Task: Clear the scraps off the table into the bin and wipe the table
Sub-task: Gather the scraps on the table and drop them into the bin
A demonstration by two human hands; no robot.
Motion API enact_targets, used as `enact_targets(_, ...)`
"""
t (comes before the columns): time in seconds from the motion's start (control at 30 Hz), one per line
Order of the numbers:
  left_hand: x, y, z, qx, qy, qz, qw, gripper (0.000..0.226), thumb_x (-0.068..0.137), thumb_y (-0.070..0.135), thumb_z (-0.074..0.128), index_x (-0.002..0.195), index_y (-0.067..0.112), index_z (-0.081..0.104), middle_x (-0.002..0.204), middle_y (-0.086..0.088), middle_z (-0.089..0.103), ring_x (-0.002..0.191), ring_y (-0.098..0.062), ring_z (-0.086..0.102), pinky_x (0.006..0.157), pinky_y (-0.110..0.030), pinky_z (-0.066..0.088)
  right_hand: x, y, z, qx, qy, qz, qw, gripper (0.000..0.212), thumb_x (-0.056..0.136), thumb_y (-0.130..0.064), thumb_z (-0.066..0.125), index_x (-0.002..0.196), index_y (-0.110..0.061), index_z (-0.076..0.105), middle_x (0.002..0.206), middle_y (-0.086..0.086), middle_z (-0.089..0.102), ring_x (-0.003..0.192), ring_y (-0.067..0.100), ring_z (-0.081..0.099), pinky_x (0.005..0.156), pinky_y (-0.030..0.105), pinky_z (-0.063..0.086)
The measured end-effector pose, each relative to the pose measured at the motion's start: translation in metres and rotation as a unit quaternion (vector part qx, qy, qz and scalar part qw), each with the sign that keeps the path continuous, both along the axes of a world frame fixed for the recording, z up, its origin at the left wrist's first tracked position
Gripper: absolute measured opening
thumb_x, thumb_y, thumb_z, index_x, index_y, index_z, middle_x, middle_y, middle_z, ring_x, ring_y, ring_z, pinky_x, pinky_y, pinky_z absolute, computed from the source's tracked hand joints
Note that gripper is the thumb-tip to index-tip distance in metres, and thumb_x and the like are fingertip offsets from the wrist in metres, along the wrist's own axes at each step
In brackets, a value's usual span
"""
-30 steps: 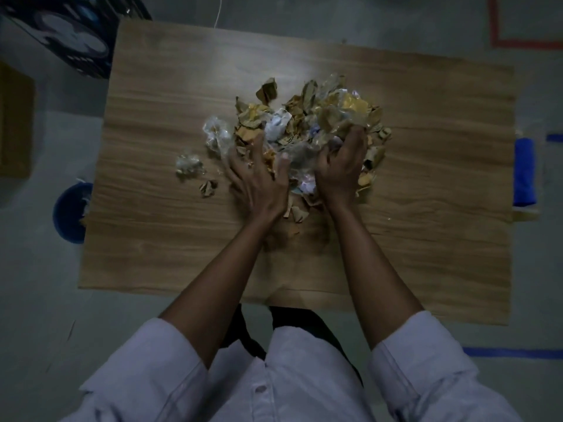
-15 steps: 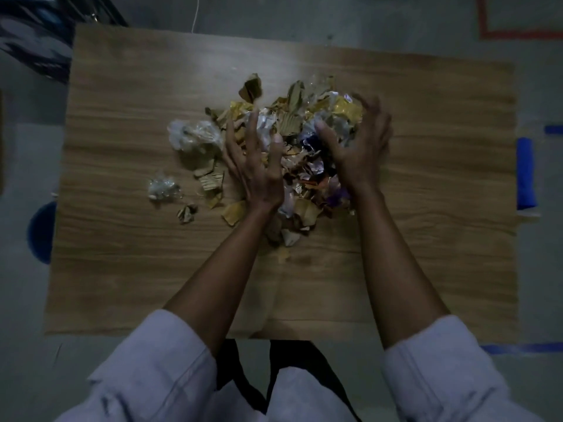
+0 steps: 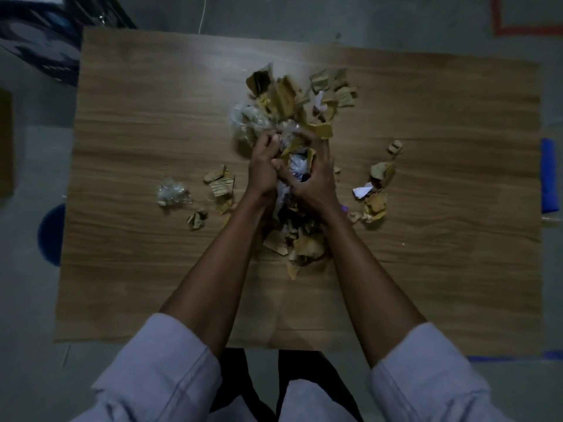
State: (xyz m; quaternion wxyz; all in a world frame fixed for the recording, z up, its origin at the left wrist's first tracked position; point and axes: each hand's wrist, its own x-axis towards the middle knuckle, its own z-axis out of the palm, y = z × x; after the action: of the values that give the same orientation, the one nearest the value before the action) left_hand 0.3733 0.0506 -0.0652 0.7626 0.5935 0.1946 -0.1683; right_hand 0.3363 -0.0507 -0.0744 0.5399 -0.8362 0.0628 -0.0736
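A heap of torn brown paper and crinkled clear plastic scraps (image 3: 289,99) lies in the middle of the wooden table (image 3: 441,269). My left hand (image 3: 263,170) and my right hand (image 3: 313,175) are pressed together over the heap's near part, fingers curled around a bunch of scraps squeezed between them. More scraps (image 3: 304,245) sit under my wrists. Loose pieces lie apart: a plastic wad (image 3: 172,193) and brown bits (image 3: 221,182) to the left, several brown and white bits (image 3: 377,190) to the right.
A round blue bin (image 3: 51,236) shows on the floor just past the table's left edge. A blue cloth (image 3: 550,175) lies at the right edge. Dark patterned bags (image 3: 39,41) sit beyond the far left corner.
My hands were spread over the heap; now they have drawn together and closed on a bunch of scraps. Pieces have spilled out to the right and left.
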Motion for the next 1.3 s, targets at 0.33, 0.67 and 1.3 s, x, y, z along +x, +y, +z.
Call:
enact_targets(0.33,-0.015,0.002,0.026,-0.112,0.114,-0.005,0.987,0.026,0.101,-0.007,0.034,0.114,-0.006,0.056,0.102,-0.023,0.064,0.086,-0.030,0.066,0.076,-0.036,0.060,-0.012,0.008,-0.010,-0.067,-0.044,-0.051,0.996,0.055,0.070,-0.030,0.072,0.121,-0.027,0.053,0.121,0.014,0.058,0.102,0.029,0.062,0.080,0.029,0.049)
enact_targets(0.67,-0.067,0.011,0.055,0.449,-0.179,0.034,0.875,0.028,0.089,0.021,0.060,0.106,0.016,0.082,0.094,-0.008,0.079,0.084,-0.026,0.074,0.072,-0.029,0.057,-0.032,0.032,0.030,-0.016,-0.023,-0.097,0.995,0.040,0.083,-0.026,0.062,0.108,0.005,0.061,0.104,0.018,0.063,0.090,0.022,0.059,0.073,0.037,0.049)
enact_targets(1.3,-0.084,0.050,0.170,-0.103,-0.034,0.052,0.993,0.054,0.102,0.053,0.053,0.134,0.010,0.062,0.123,-0.018,0.071,0.108,-0.035,0.070,0.096,-0.052,0.057,-0.087,0.051,0.167,0.221,-0.049,-0.116,0.967,0.071,0.076,0.023,0.071,0.128,-0.013,0.041,0.118,-0.013,0.052,0.092,-0.022,0.062,0.080,0.004,0.048)
